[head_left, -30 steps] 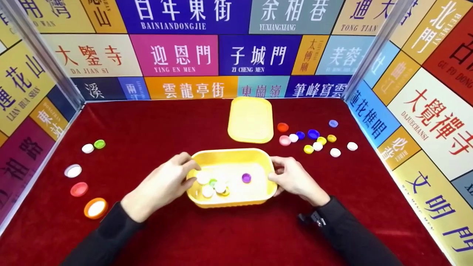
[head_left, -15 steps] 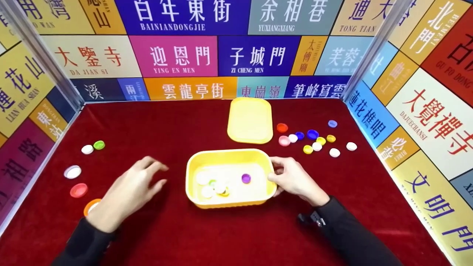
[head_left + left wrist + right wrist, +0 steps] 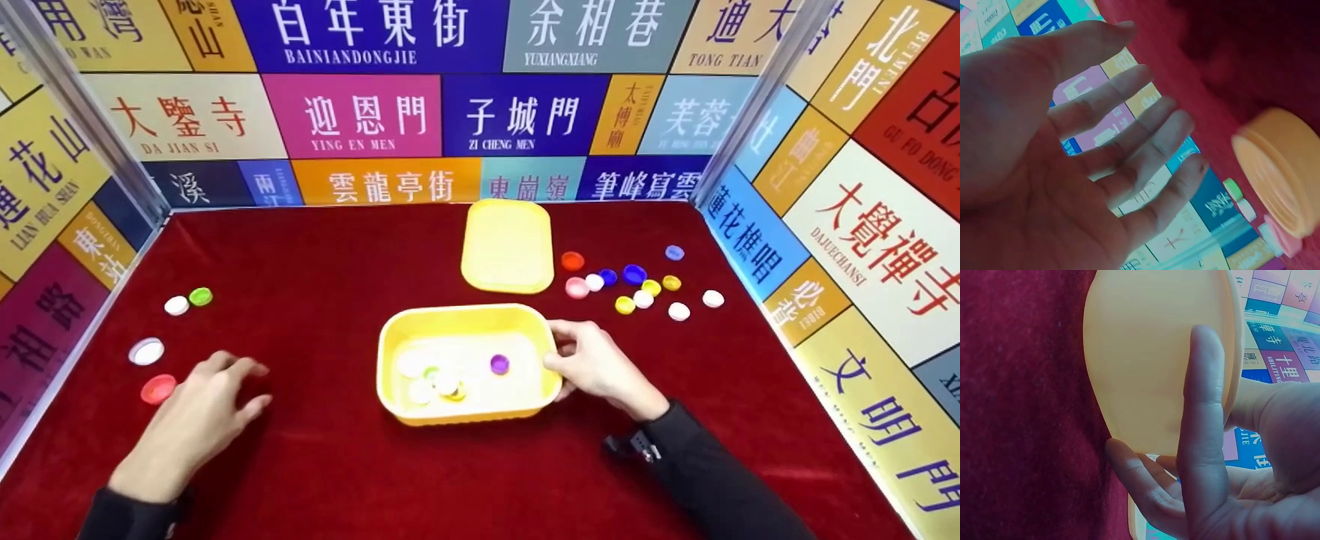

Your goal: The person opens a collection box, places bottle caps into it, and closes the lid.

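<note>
My left hand (image 3: 191, 420) is over the left part of the cloth, fingers loosely bent and nothing in them. Beside it lies a red bottle cap (image 3: 158, 389). In the left wrist view an orange cap (image 3: 1280, 163) stands near the fingers; in the head view the hand hides it. My right hand (image 3: 596, 364) grips the right end of a yellow plastic box (image 3: 469, 416), thumb at the rim, fingers against the outer wall (image 3: 1134, 382). Inside the box are a purple cap (image 3: 499, 364) and several white, green and yellow caps at its left end.
A yellow lid (image 3: 508, 247) lies flat behind the box. Several loose caps, among them a dark blue one (image 3: 634, 275), are scattered at the back right. White (image 3: 176, 305) and green (image 3: 201, 297) caps sit at the far left, with a larger white one (image 3: 146, 351) nearer. Printed panels (image 3: 360, 116) wall the table.
My left hand has left the box's left end and moved left and toward me, covering the orange cap in the head view. The right hand and box have stayed put.
</note>
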A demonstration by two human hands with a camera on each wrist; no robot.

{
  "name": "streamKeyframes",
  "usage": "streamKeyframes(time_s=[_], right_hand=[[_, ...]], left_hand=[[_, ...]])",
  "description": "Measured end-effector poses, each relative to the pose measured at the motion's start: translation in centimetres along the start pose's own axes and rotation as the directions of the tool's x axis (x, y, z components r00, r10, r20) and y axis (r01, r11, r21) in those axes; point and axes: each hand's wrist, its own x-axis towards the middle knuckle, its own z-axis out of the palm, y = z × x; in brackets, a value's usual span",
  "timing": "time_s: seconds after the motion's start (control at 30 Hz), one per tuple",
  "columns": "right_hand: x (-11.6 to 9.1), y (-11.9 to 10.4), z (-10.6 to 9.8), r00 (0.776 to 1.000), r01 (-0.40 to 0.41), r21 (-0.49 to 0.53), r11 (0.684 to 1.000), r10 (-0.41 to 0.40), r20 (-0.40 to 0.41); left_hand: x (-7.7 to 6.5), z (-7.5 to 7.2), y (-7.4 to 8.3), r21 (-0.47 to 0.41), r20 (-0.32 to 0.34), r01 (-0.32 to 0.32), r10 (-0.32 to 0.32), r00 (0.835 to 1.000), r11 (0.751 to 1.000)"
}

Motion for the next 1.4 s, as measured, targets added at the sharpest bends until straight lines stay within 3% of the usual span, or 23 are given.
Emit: streamKeyframes(time_s=[0.37, 0.6, 1.03, 1.23, 1.4], right_hand=[[0.0, 0.1, -0.1, 1.000, -0.004, 0.010, 1.000, 0.004, 0.008], [-0.1, 0.1, -0.2, 1.000, 0.000, 0.006, 1.000, 0.000, 0.004], [0.0, 0.1, 0.0, 1.000, 0.006, -0.009, 1.000, -0.006, 0.008], [0.1, 0.1, 0.0, 1.000, 0.007, -0.005, 1.000, -0.007, 0.009], [0.1, 0.3, 0.0, 1.000, 0.004, -0.003, 1.000, -0.004, 0.005]], left_hand=[[-1.8, -0.7, -2.6, 0.035, 0.105, 0.087, -0.090, 0.990, 0.996], [-1.7, -0.6, -2.7, 0.028, 0.082, 0.061, -0.063, 0.995, 0.998], [0.1, -0.2, -0.8, 0.005, 0.010, -0.036, 0.036, 0.999, 0.999], [1.4, -0.1, 1.0, -0.026, -0.043, -0.086, 0.084, 0.996, 0.996], [3.0, -0.1, 3.0, -0.033, -0.109, -0.152, 0.147, 0.983, 0.988]])
